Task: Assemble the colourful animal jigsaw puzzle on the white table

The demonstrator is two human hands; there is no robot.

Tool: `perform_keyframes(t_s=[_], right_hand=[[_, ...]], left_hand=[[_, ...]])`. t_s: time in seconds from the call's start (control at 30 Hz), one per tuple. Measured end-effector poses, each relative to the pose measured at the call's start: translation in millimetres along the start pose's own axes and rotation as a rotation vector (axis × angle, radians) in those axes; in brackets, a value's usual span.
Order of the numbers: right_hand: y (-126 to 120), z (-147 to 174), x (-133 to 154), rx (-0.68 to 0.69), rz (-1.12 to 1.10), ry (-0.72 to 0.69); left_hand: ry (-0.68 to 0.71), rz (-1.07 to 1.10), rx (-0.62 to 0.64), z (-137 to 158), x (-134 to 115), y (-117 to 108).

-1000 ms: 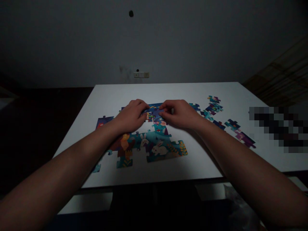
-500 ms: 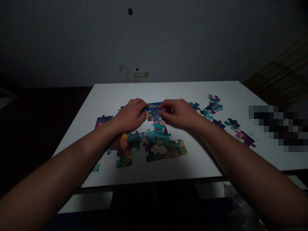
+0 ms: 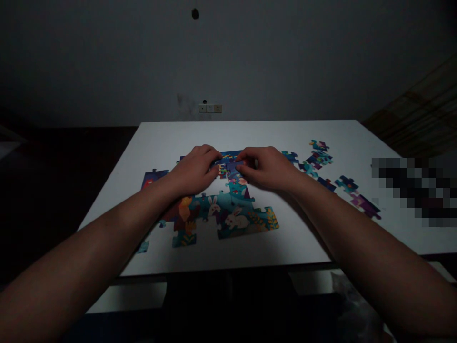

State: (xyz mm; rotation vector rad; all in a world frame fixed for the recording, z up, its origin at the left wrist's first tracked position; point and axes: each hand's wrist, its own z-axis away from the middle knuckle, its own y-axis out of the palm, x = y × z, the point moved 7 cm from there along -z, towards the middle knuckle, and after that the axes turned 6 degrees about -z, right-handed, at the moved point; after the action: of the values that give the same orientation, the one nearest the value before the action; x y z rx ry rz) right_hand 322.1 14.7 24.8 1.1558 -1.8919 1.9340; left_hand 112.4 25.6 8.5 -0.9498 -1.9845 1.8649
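A partly joined jigsaw puzzle (image 3: 237, 202) with rabbits, a brown animal and plants lies on the white table. My left hand (image 3: 196, 169) rests over its upper left part, fingers lying on the pieces and thumb apart from them. Facing it, my right hand (image 3: 267, 166) has thumb and forefinger bent together at a purple-blue puzzle piece (image 3: 233, 168) near the top edge. The fingertips hide part of that piece. Below the hands, a gap in the puzzle shows the tabletop.
Loose and joined puzzle pieces (image 3: 319, 157) are scattered on the right of the white table (image 3: 303, 238), with more purple pieces (image 3: 364, 205) nearer its right side. A pixelated dark patch covers the far right. Behind the table, a wall carries sockets (image 3: 210, 108).
Both hands stay at almost the same spot on the puzzle. The view has shifted very slightly; no piece has clearly moved.
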Motion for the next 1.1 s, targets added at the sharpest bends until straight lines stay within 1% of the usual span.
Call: perform_keyframes(t_s=[0.27, 0.37, 0.6, 1.1], right_hand=[[-0.4, 0.8, 0.4, -0.003, 0.006, -0.003], [-0.4, 1.2, 1.6, 0.005, 0.006, -0.001], [2.1, 1.5, 5.2, 0.040, 0.011, -0.009], [2.1, 1.4, 5.9, 0.043, 0.004, -0.020]], left_hand=[[-0.004, -0.016, 0.005, 0.5, -0.9, 0.4], [0.012, -0.032, 0.020, 2.1, -4.7, 1.5], [0.054, -0.006, 0.007, 6.5, -12.7, 5.0], [0.063, 0.016, 0.002, 4.8, -7.7, 6.6]])
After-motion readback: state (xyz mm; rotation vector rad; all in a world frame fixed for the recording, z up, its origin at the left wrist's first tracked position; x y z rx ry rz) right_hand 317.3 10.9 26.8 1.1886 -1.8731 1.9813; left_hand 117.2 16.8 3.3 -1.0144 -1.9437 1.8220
